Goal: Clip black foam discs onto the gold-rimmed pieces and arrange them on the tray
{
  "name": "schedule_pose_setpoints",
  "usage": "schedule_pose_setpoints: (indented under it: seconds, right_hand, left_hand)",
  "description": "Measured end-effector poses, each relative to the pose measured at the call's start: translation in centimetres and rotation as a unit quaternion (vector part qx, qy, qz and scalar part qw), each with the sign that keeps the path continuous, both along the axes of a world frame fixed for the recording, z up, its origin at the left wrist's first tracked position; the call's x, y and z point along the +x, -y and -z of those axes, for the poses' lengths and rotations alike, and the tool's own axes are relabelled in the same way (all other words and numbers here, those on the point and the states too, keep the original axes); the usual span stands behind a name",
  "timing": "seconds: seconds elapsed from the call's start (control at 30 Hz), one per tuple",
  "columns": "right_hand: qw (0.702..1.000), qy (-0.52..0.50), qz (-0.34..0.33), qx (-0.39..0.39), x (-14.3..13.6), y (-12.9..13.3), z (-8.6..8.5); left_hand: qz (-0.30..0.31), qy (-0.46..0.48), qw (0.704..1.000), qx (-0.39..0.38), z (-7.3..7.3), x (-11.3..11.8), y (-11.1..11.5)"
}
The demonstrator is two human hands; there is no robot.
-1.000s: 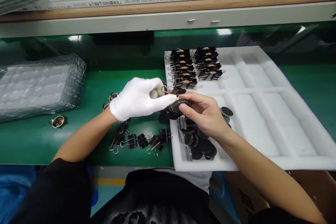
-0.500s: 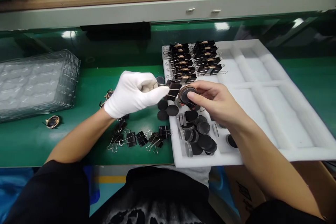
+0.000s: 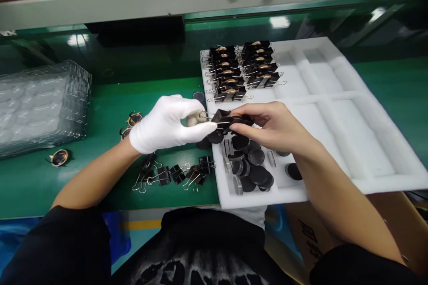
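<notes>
Jutting from the held black clip [image 3: 221, 116] — silver wire handles [image 3: 223, 122].

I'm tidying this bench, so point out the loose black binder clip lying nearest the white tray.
The rightmost loose clip, beside the white tray; the other loose clips lie farther left on the green bench.

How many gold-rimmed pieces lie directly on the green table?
3 visible: one piece near the clear trays; an upper piece and a lower piece beside the left hand, which partly covers the lower. Others may be hidden.
</notes>
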State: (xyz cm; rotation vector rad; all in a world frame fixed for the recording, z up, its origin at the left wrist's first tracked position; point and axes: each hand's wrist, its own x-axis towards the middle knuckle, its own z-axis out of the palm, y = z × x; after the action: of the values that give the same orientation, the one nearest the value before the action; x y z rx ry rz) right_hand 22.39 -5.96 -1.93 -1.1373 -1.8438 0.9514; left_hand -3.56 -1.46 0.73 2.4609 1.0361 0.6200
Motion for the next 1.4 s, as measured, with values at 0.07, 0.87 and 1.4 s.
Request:
schedule_pose_setpoints:
  seconds: [0.07, 0.87, 1.4]
  right_hand:
    - [0.996, 0.027, 0.031, 0.083, -0.2, 0.0, 0.3]
    - [0.973, 0.131, 0.172, 0.083, 7.6, -2.6, -3.1]
    - [0.945, 0.239, 0.190, 0.114, 11.7, -6.8, 4.2]
  left_hand:
    - [-0.005, 0.032, 0.996, -0.085, -0.4, 0.1, -0.2]
    - [0.019, -0.004, 0.997, -0.078, -0.2, 0.2, 0.4]
    - [0.035, -0.024, 0.997, -0.059, -0.3, -0.4, -0.5]
